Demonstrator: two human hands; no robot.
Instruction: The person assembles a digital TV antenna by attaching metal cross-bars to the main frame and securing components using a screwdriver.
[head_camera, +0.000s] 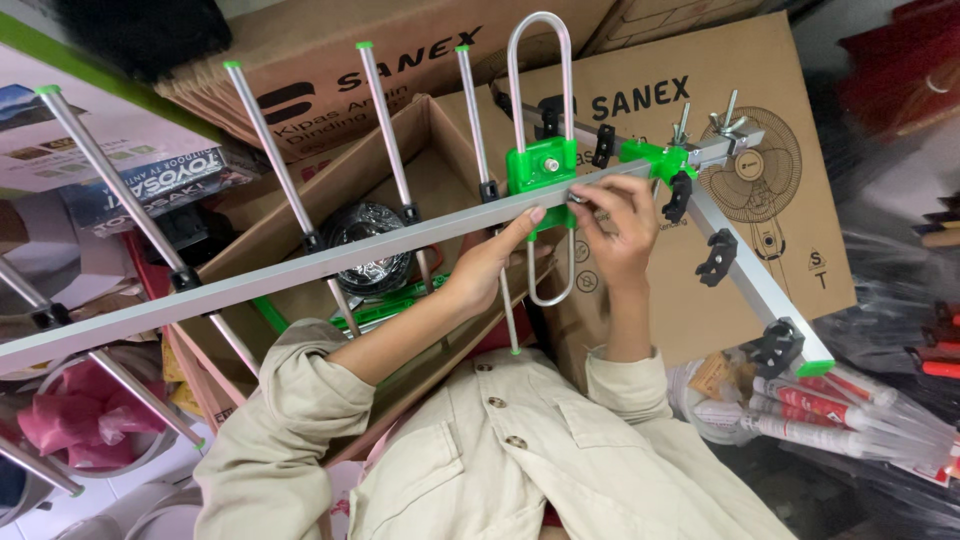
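we're looking down at a long silver antenna boom (300, 268) slanting across the view, and it's our landmark. our left hand (490, 262) comes up from below the boom, grip wrapped under it with the thumb pressed on its front face, just beside the green plastic bracket (540, 165). our right hand (612, 225) sits right next to it on the boom, fingertips pinched narrow on a small metal fastener (578, 198) at the boom's edge; we cannot tell what kind. a silver loop element (540, 60) runs through the green bracket, rising above the boom and dipping below it. thin silver rods (270, 150) with green tips cross the boom, held by black clips. behind the boom, an open cardboard box (300, 215) holds a black cable coil (365, 235). right of the boom's far end, a second arm (750, 280) with black clips angles down over a fan carton (760, 190).
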